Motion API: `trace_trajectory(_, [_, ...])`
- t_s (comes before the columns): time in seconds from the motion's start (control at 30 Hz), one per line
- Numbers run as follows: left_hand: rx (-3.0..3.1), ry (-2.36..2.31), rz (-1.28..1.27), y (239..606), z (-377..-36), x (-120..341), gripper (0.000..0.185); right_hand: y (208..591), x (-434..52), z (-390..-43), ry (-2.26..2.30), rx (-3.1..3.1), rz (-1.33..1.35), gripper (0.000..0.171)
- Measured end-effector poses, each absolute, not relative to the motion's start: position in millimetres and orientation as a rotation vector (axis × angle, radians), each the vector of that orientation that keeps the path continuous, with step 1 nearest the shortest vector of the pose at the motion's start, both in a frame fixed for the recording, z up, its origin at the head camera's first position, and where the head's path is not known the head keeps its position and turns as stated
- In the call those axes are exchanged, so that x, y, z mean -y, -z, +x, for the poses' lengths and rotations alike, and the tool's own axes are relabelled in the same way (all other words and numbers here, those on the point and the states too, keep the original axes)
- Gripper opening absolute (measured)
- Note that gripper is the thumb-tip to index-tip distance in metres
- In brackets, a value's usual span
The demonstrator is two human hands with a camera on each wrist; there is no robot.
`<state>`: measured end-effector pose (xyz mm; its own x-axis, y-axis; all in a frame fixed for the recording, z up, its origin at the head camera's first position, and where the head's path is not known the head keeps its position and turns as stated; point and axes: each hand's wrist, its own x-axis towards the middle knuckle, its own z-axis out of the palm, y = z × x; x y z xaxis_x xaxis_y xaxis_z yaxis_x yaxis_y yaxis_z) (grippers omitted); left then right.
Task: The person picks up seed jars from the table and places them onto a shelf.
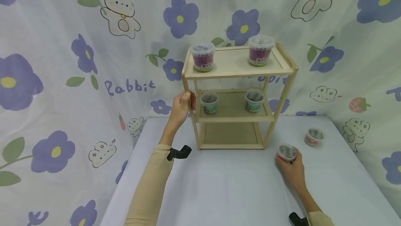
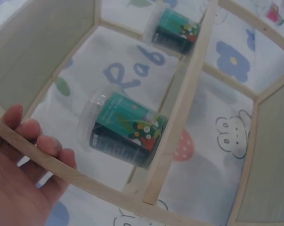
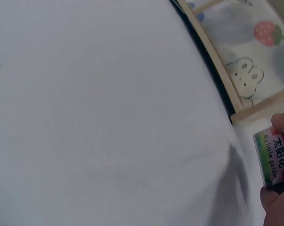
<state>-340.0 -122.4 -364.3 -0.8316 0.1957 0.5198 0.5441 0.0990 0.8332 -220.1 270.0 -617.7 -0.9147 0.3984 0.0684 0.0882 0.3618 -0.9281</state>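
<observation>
My left hand (image 1: 181, 107) grips the left front post of a wooden three-tier shelf (image 1: 236, 119), its fingers curled round the wood in the left wrist view. In my right hand (image 1: 294, 172) is a small clear plastic cup (image 1: 286, 153), held near the shelf's lower right corner; its label (image 3: 273, 155) is red and green with "My little garden" on it. On the middle tier stand two teal-labelled cups, a left one (image 1: 209, 103) and a right one (image 1: 254, 101). Two larger purple-labelled tubs, one left (image 1: 203, 57) and one right (image 1: 261, 50), stand on the top tier.
Another small cup with a reddish label (image 1: 314, 137) stands on the white-covered table (image 1: 232, 191), right of the held cup. Behind and beside the table hangs a cloth (image 1: 62, 107) printed with rabbits and purple flowers. The shelf stands near the table's back edge.
</observation>
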Motion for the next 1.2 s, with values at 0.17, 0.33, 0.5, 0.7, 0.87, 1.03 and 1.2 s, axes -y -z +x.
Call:
trace_trajectory(0.17, [2.095, 1.793, -0.729, 377, -353, 125, 0.046, 612, -260, -223, -1.580, 2.350, -0.359, 0.086])
trace_trajectory(0.33, [2.108, 1.802, -0.752, 361, -338, 123, 0.044, 610, -250, -228, -1.594, 2.385, -0.267, 0.087])
trace_trajectory(0.5, [2.116, 1.786, -0.765, 351, -328, 121, 0.043, 610, -236, -235, -1.606, 2.403, -0.194, 0.087])
trace_trajectory(0.7, [2.127, 1.790, -0.773, 351, -327, 121, 0.044, 604, -217, -244, -1.645, 2.409, -0.126, 0.087])
trace_trajectory(0.87, [2.123, 1.797, -0.773, 351, -328, 121, 0.043, 598, -199, -256, -1.664, 2.409, -0.069, 0.086])
trace_trajectory(1.03, [2.115, 1.814, -0.768, 351, -328, 121, 0.043, 593, -179, -268, -1.652, 2.412, -0.007, 0.083])
trace_trajectory(1.2, [2.109, 1.811, -0.758, 350, -327, 121, 0.043, 591, -159, -284, -1.587, 2.423, 0.054, 0.083])
